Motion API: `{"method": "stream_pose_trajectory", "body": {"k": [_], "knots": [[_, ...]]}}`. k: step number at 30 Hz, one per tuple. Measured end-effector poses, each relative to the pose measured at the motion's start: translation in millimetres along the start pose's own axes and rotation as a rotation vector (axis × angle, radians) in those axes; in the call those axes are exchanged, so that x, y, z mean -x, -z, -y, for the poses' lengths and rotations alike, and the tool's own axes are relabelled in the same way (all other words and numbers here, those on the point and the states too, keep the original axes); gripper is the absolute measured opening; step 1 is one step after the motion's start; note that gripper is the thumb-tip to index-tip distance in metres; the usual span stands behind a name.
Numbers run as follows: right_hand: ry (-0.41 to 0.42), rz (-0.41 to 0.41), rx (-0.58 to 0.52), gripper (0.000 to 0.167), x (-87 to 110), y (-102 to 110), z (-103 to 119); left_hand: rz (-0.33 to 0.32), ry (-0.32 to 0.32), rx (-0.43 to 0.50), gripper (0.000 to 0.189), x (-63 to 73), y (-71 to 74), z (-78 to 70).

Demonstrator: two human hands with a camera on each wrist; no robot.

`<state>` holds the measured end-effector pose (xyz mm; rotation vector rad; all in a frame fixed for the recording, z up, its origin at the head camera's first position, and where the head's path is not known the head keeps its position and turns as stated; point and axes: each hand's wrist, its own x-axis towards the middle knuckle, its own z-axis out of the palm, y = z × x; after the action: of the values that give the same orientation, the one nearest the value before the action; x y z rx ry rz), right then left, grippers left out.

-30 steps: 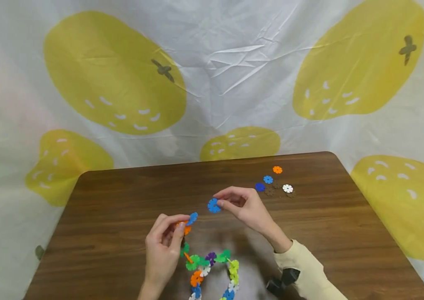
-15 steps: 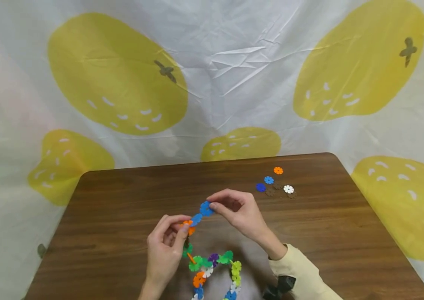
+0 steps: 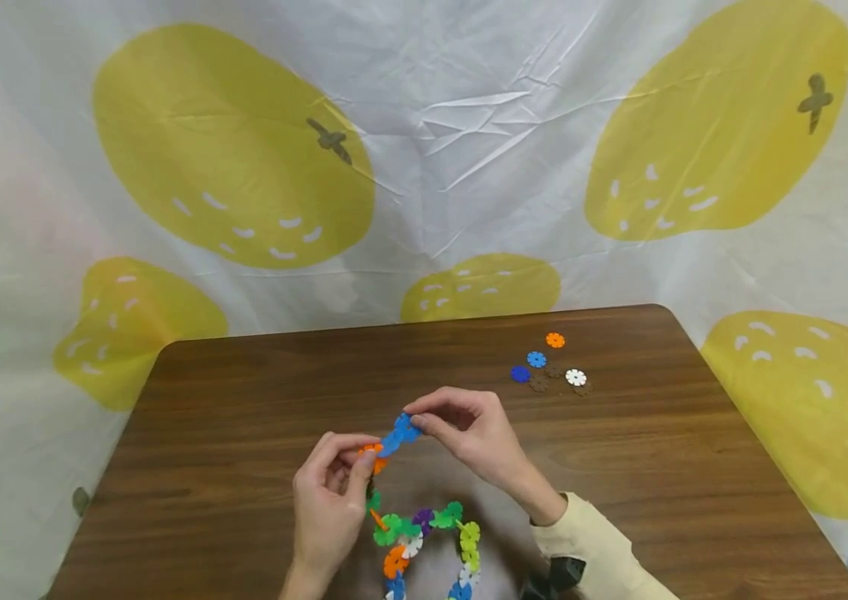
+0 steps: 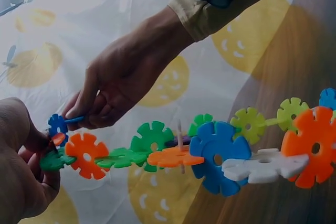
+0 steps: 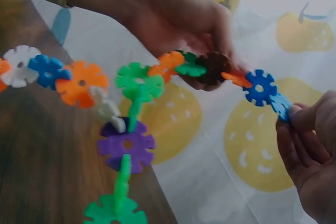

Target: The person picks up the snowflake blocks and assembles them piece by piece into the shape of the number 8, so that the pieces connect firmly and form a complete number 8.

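A: Where's the outermost blue disc (image 5: 280, 107)?
B: In the right hand (image 3: 469, 433), thumb and fingers pinching its far edge. Near edge meets the neighbouring blue disc (image 5: 260, 87); likely keeps slots free.
A: Left hand (image 3: 330, 500)?
B: Pinches the chain (image 5: 127, 144) near an orange disc (image 3: 380, 467), probably bracing it. Loose discs (image 3: 536, 359) lie beyond the right fingers, on the table (image 3: 281, 375).

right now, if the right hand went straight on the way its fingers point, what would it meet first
Past the pinched blue disc, the right hand would most likely meet the second blue disc right beside it; exact depth is hard to judge.
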<state>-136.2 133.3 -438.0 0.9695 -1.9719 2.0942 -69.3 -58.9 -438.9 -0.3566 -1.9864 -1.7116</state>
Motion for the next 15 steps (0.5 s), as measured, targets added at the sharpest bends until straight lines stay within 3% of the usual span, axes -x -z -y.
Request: {"method": "stream_pose_trajectory", "body": {"k": [8,12,15], "knots": [[0.100,-0.082,0.064,0.013,8.5,-12,3,-0.041,-0.064,-0.013,0.020,2.6,-5.8,0.0],[0.071,-0.103,0.057,0.013,12.2,-12,-1,-0.028,-0.071,-0.022,0.020,3.0,-7.6,0.6],[0.024,-0.103,0.054,0.012,13.4,-9,-3,0.019,-0.079,-0.042,0.019,0.6,-5.1,1.6]]}}
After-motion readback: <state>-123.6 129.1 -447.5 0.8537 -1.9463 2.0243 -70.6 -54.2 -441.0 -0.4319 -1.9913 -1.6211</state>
